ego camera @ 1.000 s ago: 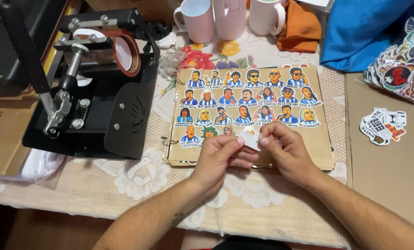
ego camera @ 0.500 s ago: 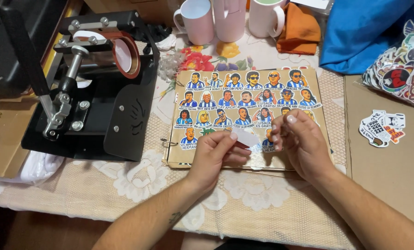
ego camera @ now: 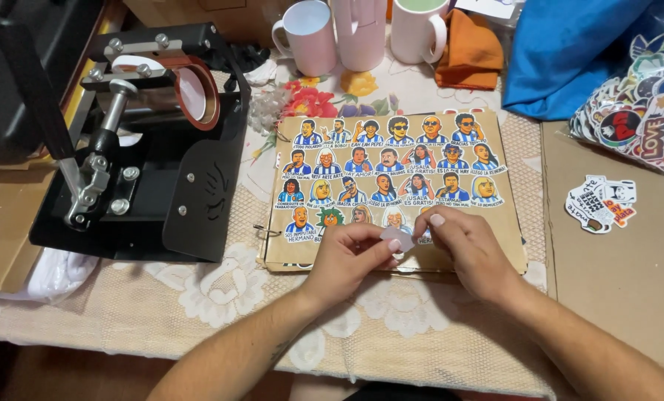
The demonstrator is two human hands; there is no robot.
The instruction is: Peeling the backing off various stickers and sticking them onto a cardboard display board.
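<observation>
A brown card sheet point(ego camera: 495, 252) lies on the lace tablecloth, covered with several rows of cartoon portrait stickers point(ego camera: 391, 167). My left hand point(ego camera: 347, 260) pinches a small white sticker piece point(ego camera: 393, 236) over the sheet's lower edge. My right hand point(ego camera: 469, 249) meets it from the right, fingertips on the same piece. Both hands hide part of the bottom sticker row.
A black mug heat press point(ego camera: 154, 141) stands at the left. Pink and white mugs point(ego camera: 310, 33) line the back, by an orange cloth point(ego camera: 469, 52) and blue fabric point(ego camera: 570, 52). Loose stickers point(ego camera: 599, 202) and a sticker pile point(ego camera: 640, 111) lie on brown card at the right.
My right hand reached up onto the sticker rows half a second ago and has come back to join the left hand at the white piece.
</observation>
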